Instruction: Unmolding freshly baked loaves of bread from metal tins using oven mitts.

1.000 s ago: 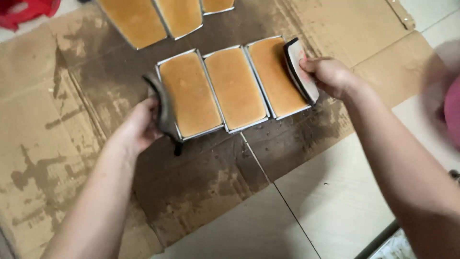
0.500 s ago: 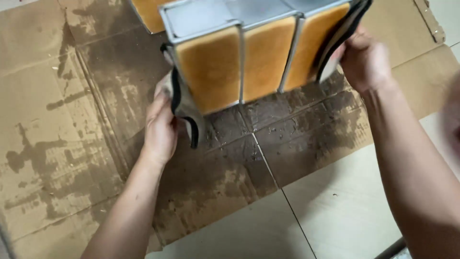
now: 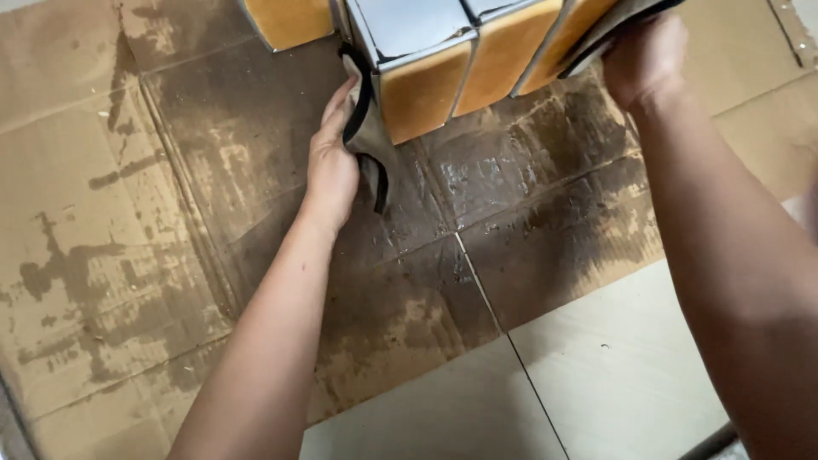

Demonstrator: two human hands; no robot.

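- The joined loaf tins (image 3: pixel 443 51), three in a row with golden-brown bread in them, are tipped up on edge above the stained cardboard (image 3: pixel 213 170), their open faces turned toward the camera.
- The left hand (image 3: pixel 334 162) presses flat against the left end of the tins through a grey cloth pad with black trim (image 3: pixel 368 140); its fingers lie nearly straight and together along the pad, not curled round it.
- The right hand (image 3: pixel 643 60) is closed over the right end of the tins, gripping through a second dark pad (image 3: pixel 609 30).
- The tops of the tins run out of the frame, so their full length cannot be seen.
- Another tin of bread (image 3: pixel 290 21) lies left of the joined tins, cut off by the top edge.
- The right fingertips are hidden behind the pad.
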